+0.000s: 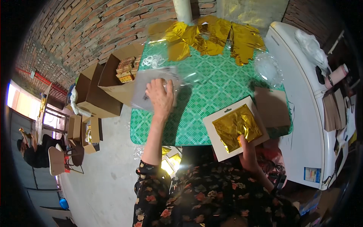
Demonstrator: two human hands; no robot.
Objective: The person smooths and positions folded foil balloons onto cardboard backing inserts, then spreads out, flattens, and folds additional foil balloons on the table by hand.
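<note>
At the left of the table, my left hand [160, 100] is over a stack of clear plastic bags [141, 89]. Its fingers are curled, with thumb and fingertips closed on the top bag. My right hand [248, 154] grips a white card [212, 126] by its near edge, thumb on top. A crinkled square of folded gold foil [236, 125] lies on that card, which has a hang slot near its far edge. The fingers below the card are hidden.
A green checked cloth [223, 79] covers the table. Gold foil sheets [211, 38], white rings [153, 60], a clear plastic coil [267, 70] and brown cardboard [271, 108] lie on it. Cardboard boxes [90, 92] stand left, a white fridge [298, 113] right. Another person [36, 153] sits far left.
</note>
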